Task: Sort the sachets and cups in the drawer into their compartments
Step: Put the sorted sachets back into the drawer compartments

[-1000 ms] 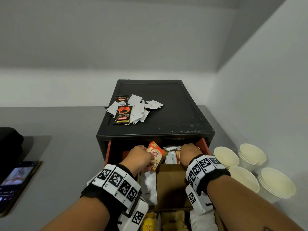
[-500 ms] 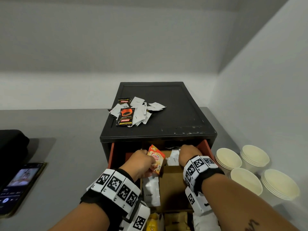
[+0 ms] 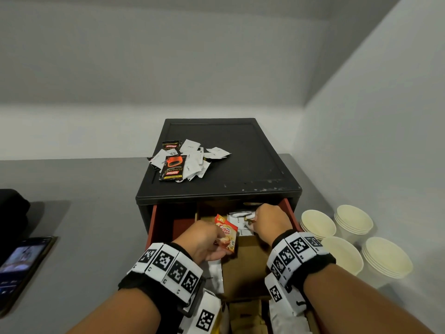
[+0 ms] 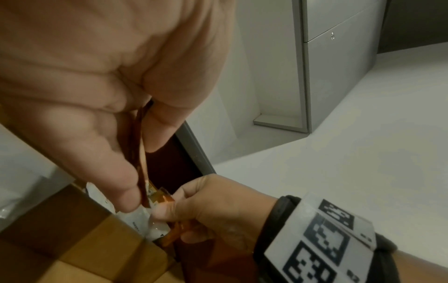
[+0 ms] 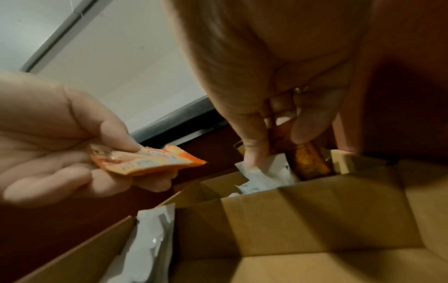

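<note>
The red drawer (image 3: 152, 222) of the black cabinet (image 3: 216, 145) stands pulled out, split by cardboard dividers (image 3: 245, 261). My left hand (image 3: 204, 239) hovers over the drawer and pinches an orange Coffee-mate sachet (image 3: 226, 233) between thumb and fingers (image 5: 116, 137); the same orange sachet (image 5: 145, 162) shows flat in the right wrist view. My right hand (image 3: 269, 220) reaches into the back compartment among white sachets (image 3: 238, 218). Its thumb (image 5: 252, 151) presses the white sachets (image 5: 266, 172) while its fingers pinch another orange sachet (image 5: 308, 159).
A loose pile of white and black Kopiko sachets (image 3: 187, 160) lies on the cabinet top. Stacks of cream paper cups (image 3: 354, 220) stand on the counter right of the drawer, near the wall. A phone (image 3: 21, 261) lies far left. Long white sachets (image 3: 215, 273) fill a left compartment.
My left hand has drawn slightly toward me with the orange sachet still in it. The right hand stays in the back compartment, fingers working among the sachets.
</note>
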Tool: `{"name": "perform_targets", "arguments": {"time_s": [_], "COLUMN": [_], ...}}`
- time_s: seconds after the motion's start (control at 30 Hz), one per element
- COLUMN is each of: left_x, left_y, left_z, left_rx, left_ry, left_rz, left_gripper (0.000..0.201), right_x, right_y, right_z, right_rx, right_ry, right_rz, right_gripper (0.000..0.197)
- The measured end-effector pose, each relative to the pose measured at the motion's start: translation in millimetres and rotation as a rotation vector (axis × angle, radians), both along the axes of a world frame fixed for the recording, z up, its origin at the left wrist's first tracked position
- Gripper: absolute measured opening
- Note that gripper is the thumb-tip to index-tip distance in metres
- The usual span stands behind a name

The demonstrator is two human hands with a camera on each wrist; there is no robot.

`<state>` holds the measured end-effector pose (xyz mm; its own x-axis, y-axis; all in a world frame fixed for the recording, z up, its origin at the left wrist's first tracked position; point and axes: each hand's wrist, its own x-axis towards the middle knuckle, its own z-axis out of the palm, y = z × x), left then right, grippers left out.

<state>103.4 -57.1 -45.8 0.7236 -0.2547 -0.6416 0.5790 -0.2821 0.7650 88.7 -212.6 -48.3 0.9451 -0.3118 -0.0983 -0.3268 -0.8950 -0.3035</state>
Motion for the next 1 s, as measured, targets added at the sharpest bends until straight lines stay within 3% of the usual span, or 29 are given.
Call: {"name": "perform_targets", "arguments": {"time_s": [0.13, 0.27, 0.37, 0.47, 0.57, 0.67, 0.8, 0.9, 1.0], "left_x": [0, 0, 3, 1, -2, -3, -4, -4, -3], "left_y": [5, 10, 11, 12, 15, 18, 21, 21, 24], "left_z": [2, 5, 5, 5, 3, 3, 1, 1, 2], "left_rx": [-0.078, -0.282, -0.426, -0.392, -0.326, -0.287, -0.261, -0.244, -0.269], "left_ry": [0.081, 0.178, 0.242, 0.191, 0.136, 0.115, 0.092, 0.078, 0.074], "left_rz": [0.039, 0.118, 0.183, 0.199, 0.213, 0.225, 0.235, 0.248, 0.225], "left_gripper": [0.009, 0.03, 0.049, 0.027, 0.01, 0.005, 0.019, 0.023, 0.021], "right_x": [-7, -18, -24, -26, -21, -2, 11, 14, 13], "right_y": [9, 25, 35, 38, 31, 12, 6, 9, 11], "right_z": [12, 17, 12, 6, 9, 0, -12, -19, -13], "right_rx": [0.067, 0.228, 0.315, 0.432, 0.596, 0.37, 0.024, -0.103, -0.125], "right_ry": [-0.117, -0.265, -0.265, -0.202, -0.204, -0.066, 0.252, 0.379, 0.357], "right_rz": [0.04, 0.226, 0.386, 0.453, 0.276, 0.081, 0.108, 0.147, 0.137], "right_gripper": [0.017, 0.02, 0.022, 0.022, 0.02, 0.026, 0.033, 0.042, 0.043]}}
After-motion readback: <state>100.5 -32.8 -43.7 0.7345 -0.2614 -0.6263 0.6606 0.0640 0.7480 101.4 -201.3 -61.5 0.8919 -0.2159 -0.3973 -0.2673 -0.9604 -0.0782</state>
